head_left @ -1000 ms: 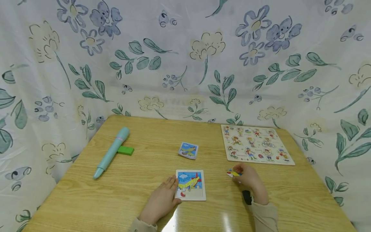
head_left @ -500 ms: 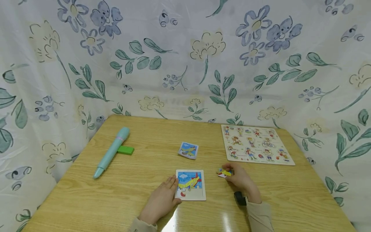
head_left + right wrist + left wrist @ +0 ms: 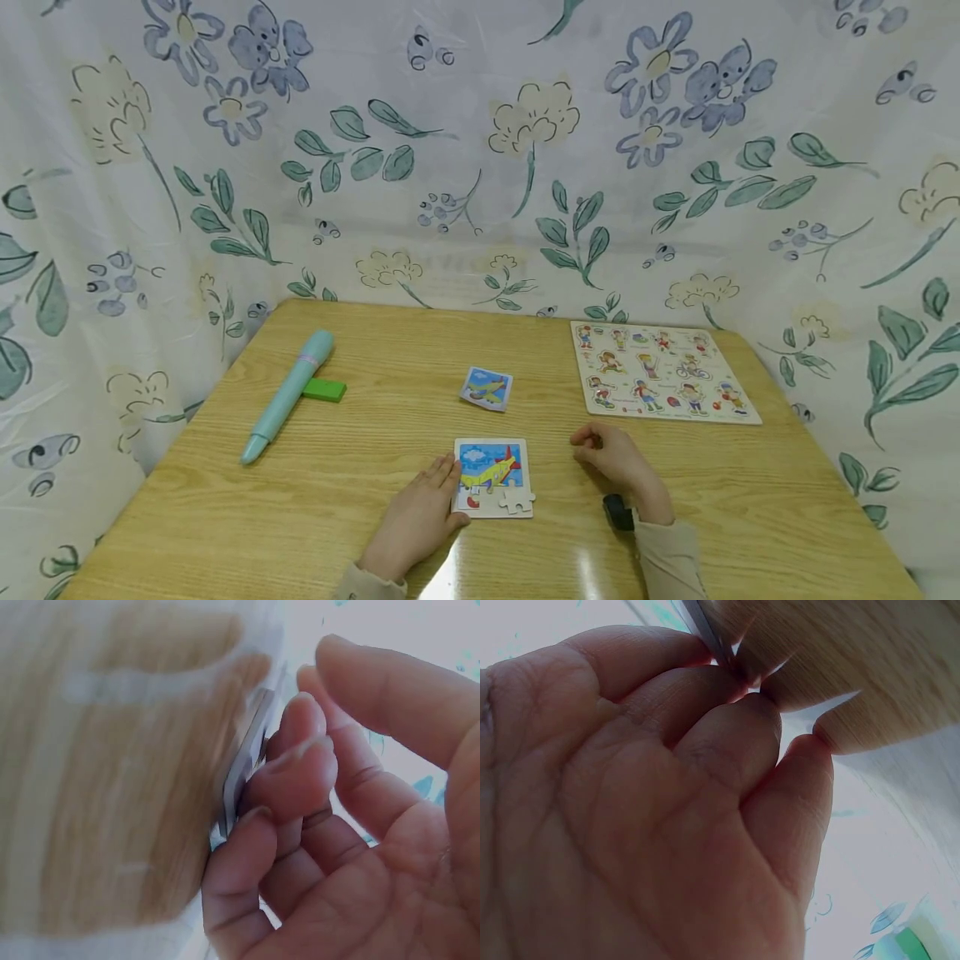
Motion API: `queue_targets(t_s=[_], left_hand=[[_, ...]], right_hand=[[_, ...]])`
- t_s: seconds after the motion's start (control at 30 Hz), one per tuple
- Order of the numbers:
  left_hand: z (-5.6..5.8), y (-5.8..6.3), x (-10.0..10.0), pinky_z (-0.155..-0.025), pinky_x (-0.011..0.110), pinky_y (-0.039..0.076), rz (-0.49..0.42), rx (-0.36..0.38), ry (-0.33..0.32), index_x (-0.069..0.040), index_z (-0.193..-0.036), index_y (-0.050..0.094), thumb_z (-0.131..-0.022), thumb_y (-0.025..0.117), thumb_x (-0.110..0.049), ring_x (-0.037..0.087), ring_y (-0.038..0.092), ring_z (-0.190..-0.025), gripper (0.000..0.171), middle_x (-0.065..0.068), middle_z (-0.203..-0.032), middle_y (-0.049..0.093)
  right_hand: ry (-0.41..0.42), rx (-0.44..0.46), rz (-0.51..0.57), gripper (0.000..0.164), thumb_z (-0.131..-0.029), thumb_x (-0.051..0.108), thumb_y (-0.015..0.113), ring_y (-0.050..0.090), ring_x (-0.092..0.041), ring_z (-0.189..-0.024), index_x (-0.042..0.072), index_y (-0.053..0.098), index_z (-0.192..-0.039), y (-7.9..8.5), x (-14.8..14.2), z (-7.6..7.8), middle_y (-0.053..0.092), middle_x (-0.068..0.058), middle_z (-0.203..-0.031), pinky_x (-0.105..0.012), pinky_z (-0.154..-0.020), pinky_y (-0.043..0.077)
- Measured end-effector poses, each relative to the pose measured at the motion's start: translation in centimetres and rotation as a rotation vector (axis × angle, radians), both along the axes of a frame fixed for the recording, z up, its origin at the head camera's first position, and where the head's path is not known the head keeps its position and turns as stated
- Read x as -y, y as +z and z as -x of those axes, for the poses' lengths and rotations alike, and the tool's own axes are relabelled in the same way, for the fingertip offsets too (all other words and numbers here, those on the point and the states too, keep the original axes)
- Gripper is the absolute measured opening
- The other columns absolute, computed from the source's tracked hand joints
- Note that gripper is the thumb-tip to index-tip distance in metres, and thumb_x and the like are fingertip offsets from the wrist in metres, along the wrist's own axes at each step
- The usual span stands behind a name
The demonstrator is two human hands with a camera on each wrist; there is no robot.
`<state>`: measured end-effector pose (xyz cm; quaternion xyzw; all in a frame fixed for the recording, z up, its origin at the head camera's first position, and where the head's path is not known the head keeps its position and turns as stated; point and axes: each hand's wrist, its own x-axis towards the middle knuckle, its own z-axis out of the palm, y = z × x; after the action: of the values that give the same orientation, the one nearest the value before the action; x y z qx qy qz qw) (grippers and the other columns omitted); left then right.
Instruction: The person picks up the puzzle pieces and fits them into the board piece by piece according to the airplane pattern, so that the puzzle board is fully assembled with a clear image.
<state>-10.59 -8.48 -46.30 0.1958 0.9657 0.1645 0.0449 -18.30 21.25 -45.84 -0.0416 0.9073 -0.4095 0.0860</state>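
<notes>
A small square jigsaw tray (image 3: 528,467) with a yellow aeroplane picture lies on the wooden table. Flat along its left edge rests my left hand (image 3: 420,517), fingers straight; its palm fills much of the left wrist view, the fingertips at a thin edge. A bare wood-coloured jigsaw piece (image 3: 517,500) lies over the tray's lower right corner, slightly past the rim. My right hand (image 3: 622,467) hovers to the right of the tray with loosely bent fingers and nothing seen in them. In the right wrist view its thumb (image 3: 397,690) stands apart from the fingers.
A small aeroplane picture card (image 3: 487,389) lies behind the tray. At the back right is a large peg puzzle board (image 3: 667,375) with figures. A teal marker-shaped case (image 3: 288,396) and a green block (image 3: 325,389) lie at the left. A floral curtain (image 3: 465,183) hangs behind.
My right hand moved left with a colourful jigsaw piece, then let it go. A piece now lies bare side up on the tray's lower right. The left hand has stayed put.
</notes>
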Motion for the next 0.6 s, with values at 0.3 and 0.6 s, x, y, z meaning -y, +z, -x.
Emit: queue_targets(t_s=[0.3, 0.6], left_hand=[[-0.1, 0.1, -0.2, -0.112, 0.051, 0.040, -0.009, -0.010, -0.005, 0.007, -0.138, 0.048, -0.085, 0.071, -0.035, 0.037, 0.044, -0.137, 0.071, 0.023, -0.148, 0.043], [0.0, -0.1, 0.0, -0.111, 0.052, 0.040, -0.015, -0.017, 0.001, 0.008, -0.137, 0.048, -0.084, 0.071, -0.034, 0.038, 0.044, -0.136, 0.071, 0.024, -0.147, 0.044]], right_hand=[[0.220, 0.038, 0.014, 0.009, -0.093, 0.015, 0.063, 0.050, -0.009, -0.065, 0.008, 0.066, -0.096, 0.1, 2.1, -0.8, 0.058, 0.000, -0.079, -0.020, -0.052, 0.045], [0.371, 0.074, 0.120, 0.018, -0.090, 0.019, 0.068, 0.046, -0.003, -0.064, 0.007, 0.065, -0.102, -0.4, 3.5, -2.9, 0.056, 0.001, -0.079, -0.016, -0.054, 0.040]])
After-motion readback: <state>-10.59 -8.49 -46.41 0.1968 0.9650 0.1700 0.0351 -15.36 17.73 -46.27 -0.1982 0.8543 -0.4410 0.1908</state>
